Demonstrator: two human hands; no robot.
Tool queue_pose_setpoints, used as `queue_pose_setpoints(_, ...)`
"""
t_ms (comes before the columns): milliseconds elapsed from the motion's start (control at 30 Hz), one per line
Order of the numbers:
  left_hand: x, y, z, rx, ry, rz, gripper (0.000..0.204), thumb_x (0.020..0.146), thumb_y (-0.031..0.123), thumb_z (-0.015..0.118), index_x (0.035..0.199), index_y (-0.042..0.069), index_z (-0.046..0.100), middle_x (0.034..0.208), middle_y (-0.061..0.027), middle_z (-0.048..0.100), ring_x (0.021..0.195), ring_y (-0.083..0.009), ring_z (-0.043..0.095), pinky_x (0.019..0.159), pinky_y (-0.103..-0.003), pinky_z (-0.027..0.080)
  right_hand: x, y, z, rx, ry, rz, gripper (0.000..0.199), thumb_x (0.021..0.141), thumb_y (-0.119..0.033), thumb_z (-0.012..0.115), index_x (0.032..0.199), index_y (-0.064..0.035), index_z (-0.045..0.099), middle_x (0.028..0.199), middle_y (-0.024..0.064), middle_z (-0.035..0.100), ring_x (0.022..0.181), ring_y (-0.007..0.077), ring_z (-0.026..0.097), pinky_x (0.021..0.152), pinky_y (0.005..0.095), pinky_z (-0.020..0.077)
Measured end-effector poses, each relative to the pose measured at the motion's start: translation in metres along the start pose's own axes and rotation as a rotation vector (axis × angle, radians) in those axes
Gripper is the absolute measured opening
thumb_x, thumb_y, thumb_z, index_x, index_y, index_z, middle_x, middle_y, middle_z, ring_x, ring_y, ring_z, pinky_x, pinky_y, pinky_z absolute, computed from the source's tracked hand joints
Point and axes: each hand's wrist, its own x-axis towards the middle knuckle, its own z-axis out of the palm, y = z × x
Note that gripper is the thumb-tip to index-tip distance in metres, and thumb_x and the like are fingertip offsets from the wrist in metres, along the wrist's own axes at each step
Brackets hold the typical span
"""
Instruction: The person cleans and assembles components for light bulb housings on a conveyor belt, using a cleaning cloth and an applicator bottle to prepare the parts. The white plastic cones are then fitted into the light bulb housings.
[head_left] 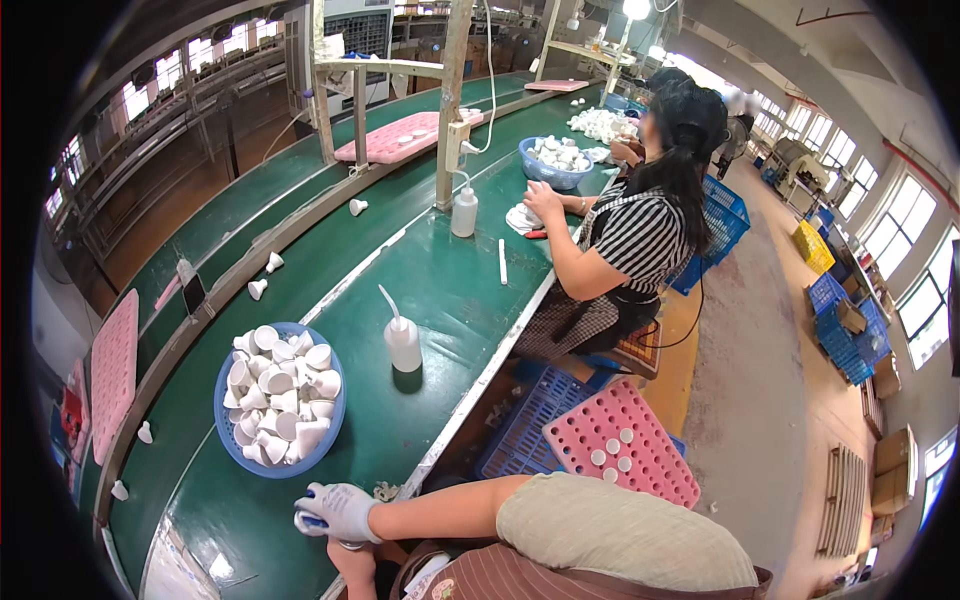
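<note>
My right hand [338, 512] wears a white glove with blue on the fingers. Its fingers are curled closed at the near edge of the green work surface [455, 330]; whatever they hold is hidden. Just below it, my bare left hand [352, 562] comes up against the glove, and its fingers are mostly covered. Close beyond both hands stands a blue basket [222, 440] heaped with white cup-shaped parts [280, 385]. A white squeeze bottle [403, 345] with a bent spout stands upright to the right of the basket.
A person in a striped shirt [640, 240] works farther along the bench, beside another blue basket [555, 178] of white parts. Loose white parts [257, 289] lie on the belt at left. Below the bench edge at right, a pink perforated tray [625, 440] rests on a blue crate [525, 425].
</note>
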Motion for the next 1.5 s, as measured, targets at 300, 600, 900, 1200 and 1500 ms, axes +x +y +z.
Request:
queue_pose_setpoints(300,0.003,-0.093,0.001,-0.538,-0.066,-0.052,0.044,0.096,0.005,0.054,0.138,0.003,0.045,0.132,-0.0128,0.056,0.12,-0.0244,0.058,0.104,-0.039,0.044,-0.032,-0.022,0.002,-0.127,0.133,-0.2,0.034,0.09,-0.029,0.059,0.12,-0.0142,0.061,0.107,0.014,0.055,0.094,0.0306,0.062,0.082,0.0394,0.0501)
queue_pose_setpoints(600,0.008,0.034,-0.014,0.006,0.054,0.213,0.034,0.079,0.008,0.078,0.108,0.0,0.063,0.098,-0.011,0.066,0.094,-0.0221,0.063,0.085,-0.036,0.052,-0.036,0.019,-0.039,0.134,0.008,0.086,0.045,0.092,-0.037,0.059,0.13,-0.0123,0.055,0.116,0.0189,0.056,0.106,0.0399,0.06,0.091,0.0466,0.0469)
queue_pose_setpoints(900,0.075,0.426,-0.017,-0.065,-0.439,0.622,0.03,0.069,0.008,0.084,0.086,0.002,0.059,0.075,-0.006,0.062,0.067,-0.015,0.059,0.066,-0.029,0.049,-0.047,0.053,-0.011,-0.031,0.066,0.041,0.053,0.09,-0.037,0.062,0.136,-0.0114,0.052,0.117,0.0172,0.058,0.107,0.0366,0.061,0.094,0.0438,0.0473)
queue_pose_setpoints(1200,0.055,0.459,-0.007,-0.135,-0.444,0.724,0.028,0.07,0.009,0.083,0.085,0.004,0.06,0.071,-0.0043,0.061,0.064,-0.0112,0.059,0.062,-0.027,0.048,-0.048,0.035,-0.032,-0.031,-0.008,0.068,0.053,0.09,-0.038,0.062,0.135,-0.0114,0.052,0.117,0.0174,0.058,0.109,0.036,0.06,0.095,0.0435,0.047)
queue_pose_setpoints(1500,0.056,0.442,0.004,-0.118,-0.471,0.755,0.03,0.074,0.012,0.084,0.086,0.003,0.059,0.075,-0.0093,0.064,0.069,-0.0213,0.065,0.065,-0.031,0.05,-0.052,0.039,-0.035,-0.043,0.001,0.079,0.053,0.09,-0.038,0.062,0.135,-0.0116,0.052,0.119,0.0177,0.057,0.109,0.0363,0.06,0.096,0.0435,0.0469)
